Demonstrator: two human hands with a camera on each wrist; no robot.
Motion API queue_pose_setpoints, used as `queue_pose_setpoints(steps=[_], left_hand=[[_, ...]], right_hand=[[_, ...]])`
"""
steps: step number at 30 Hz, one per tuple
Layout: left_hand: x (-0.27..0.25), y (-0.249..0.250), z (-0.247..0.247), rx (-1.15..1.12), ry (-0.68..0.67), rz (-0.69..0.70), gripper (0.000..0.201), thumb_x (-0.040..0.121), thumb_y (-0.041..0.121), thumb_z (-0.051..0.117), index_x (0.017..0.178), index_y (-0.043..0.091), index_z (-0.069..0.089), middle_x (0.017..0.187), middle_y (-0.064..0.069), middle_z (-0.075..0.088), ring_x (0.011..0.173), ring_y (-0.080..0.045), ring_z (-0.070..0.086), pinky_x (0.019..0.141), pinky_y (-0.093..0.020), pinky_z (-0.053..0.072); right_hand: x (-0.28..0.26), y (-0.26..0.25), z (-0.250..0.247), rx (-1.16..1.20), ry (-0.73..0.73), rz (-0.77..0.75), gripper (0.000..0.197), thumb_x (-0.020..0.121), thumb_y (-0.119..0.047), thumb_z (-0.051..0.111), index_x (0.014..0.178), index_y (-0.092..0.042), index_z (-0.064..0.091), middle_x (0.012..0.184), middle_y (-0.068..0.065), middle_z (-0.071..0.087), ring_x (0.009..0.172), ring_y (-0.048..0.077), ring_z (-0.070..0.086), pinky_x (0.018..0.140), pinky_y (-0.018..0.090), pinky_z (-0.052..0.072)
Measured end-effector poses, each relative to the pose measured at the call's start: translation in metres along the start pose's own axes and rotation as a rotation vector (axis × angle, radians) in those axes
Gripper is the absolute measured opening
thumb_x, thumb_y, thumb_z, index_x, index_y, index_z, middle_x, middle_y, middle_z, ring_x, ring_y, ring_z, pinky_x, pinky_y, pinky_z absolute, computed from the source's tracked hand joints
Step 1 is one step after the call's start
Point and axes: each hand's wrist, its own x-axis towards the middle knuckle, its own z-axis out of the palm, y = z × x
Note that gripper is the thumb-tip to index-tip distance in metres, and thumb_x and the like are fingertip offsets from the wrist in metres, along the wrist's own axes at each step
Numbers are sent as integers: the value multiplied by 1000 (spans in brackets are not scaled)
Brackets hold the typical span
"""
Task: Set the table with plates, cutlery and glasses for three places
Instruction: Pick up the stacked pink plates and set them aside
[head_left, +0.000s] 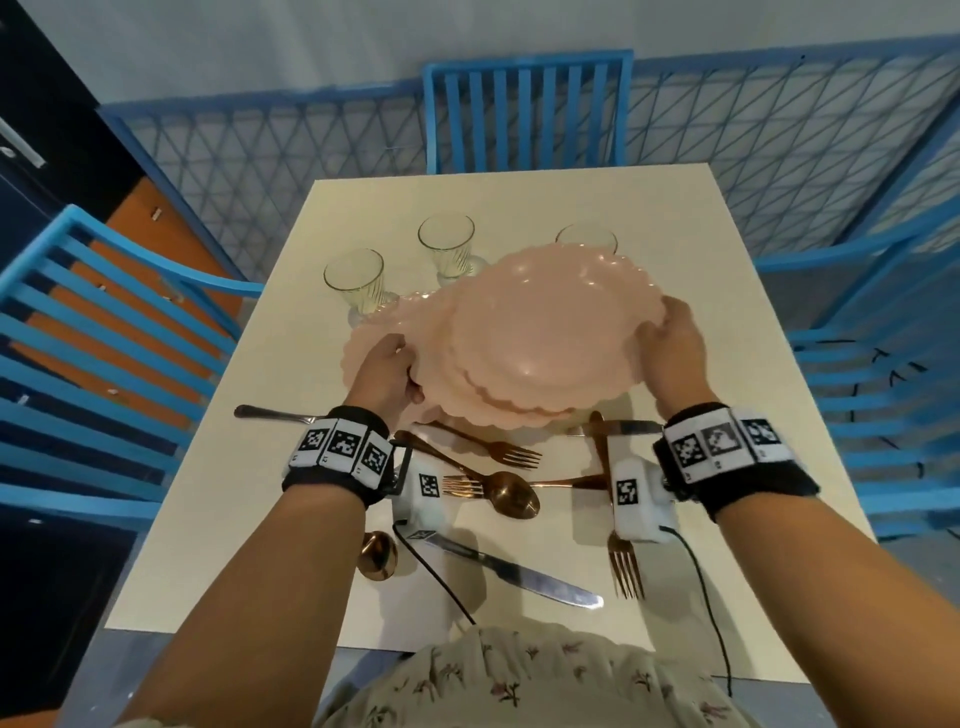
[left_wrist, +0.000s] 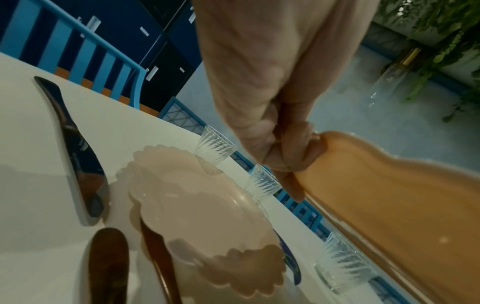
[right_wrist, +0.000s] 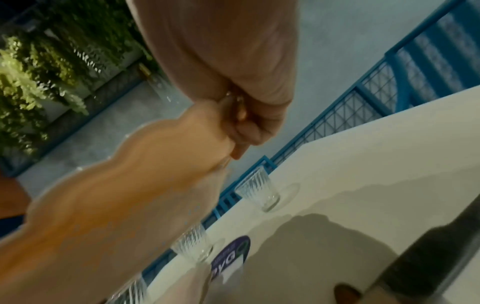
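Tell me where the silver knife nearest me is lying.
In the head view, the silver knife lies flat on the table near its front edge, between a copper spoon to its left and a copper fork to its right.

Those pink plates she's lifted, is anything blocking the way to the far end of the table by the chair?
Yes. Both hands, left and right, hold the lifted plates by the rim. Three glasses stand on the table just beyond them, before the far chair. One more plate still lies underneath.
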Motion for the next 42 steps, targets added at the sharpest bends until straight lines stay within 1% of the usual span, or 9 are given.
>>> queue_pose_setpoints(steps=[7, 9, 12, 19, 25, 29, 32, 37, 42], left_hand=[[-3, 1, -28, -132, 82, -27, 35, 99, 24, 31, 90, 12, 63, 65, -3, 54, 60, -17, 48, 56, -30, 40], [0, -5, -45, 37, 132, 8, 43, 98, 38, 36, 114, 6, 59, 92, -10, 63, 81, -24, 60, 74, -36, 52], [4, -16, -80, 250, 237, 67, 39, 97, 26, 38, 117, -5, 51, 115, -27, 56, 103, -36, 55, 93, -55, 46], [3, -31, -138, 79, 304, -2, 20, 97, 16, 36, 87, 8, 51, 85, -12, 49, 80, -23, 46, 60, -31, 38], [6, -34, -176, 126, 273, -3, 19, 92, 24, 41, 87, 10, 53, 91, -15, 51, 85, -25, 49, 73, -39, 42], [13, -36, -195, 183, 213, 36, 22, 88, 29, 42, 80, 11, 51, 82, -13, 49, 78, -24, 47, 68, -37, 38], [18, -38, -207, 220, 156, 52, 22, 90, 28, 42, 83, 10, 53, 80, -11, 51, 74, -23, 49, 65, -35, 39], [25, -36, -216, 273, 93, 43, 40, 79, 36, 45, 90, -1, 55, 85, -12, 53, 78, -23, 50, 70, -39, 40], [25, -35, -192, 285, -5, 58, 24, 87, 31, 44, 77, 11, 51, 77, -11, 49, 72, -21, 47, 65, -34, 38]], right_hand=[[-10, -15, 58, -102, -201, -66, 47, 90, -12, 48, 135, -1, 39, 131, 19, 48, 118, 34, 49, 95, 38, 41], [-14, -21, 74, -90, -230, -113, 44, 90, -13, 50, 131, -1, 43, 127, 18, 50, 115, 33, 50, 94, 36, 42], [-16, -31, 96, 29, -265, -75, 37, 95, -19, 43, 130, -8, 41, 119, 16, 58, 106, 34, 59, 93, 49, 49], [-9, -32, 155, -323, -342, 76, 50, 93, -18, 48, 137, 2, 34, 138, 21, 43, 126, 34, 45, 101, 36, 37], [-8, -29, 179, -418, -304, 184, 44, 90, -15, 53, 128, 4, 41, 129, 22, 53, 118, 36, 52, 93, 37, 43], [-3, -28, 167, -248, -233, 173, 38, 88, -6, 45, 123, 10, 48, 122, 28, 56, 113, 39, 54, 83, 36, 42], [-10, -30, 140, -77, -88, 214, 46, 88, -8, 41, 132, 3, 39, 131, 24, 50, 119, 39, 50, 98, 45, 45], [-39, -26, 88, 166, 169, 299, 49, 87, -13, 37, 136, -8, 35, 132, 14, 49, 112, 32, 54, 89, 55, 50], [-75, -35, 68, 321, 87, 270, 49, 86, -13, 37, 135, -6, 41, 128, 15, 52, 108, 34, 57, 76, 56, 55]])
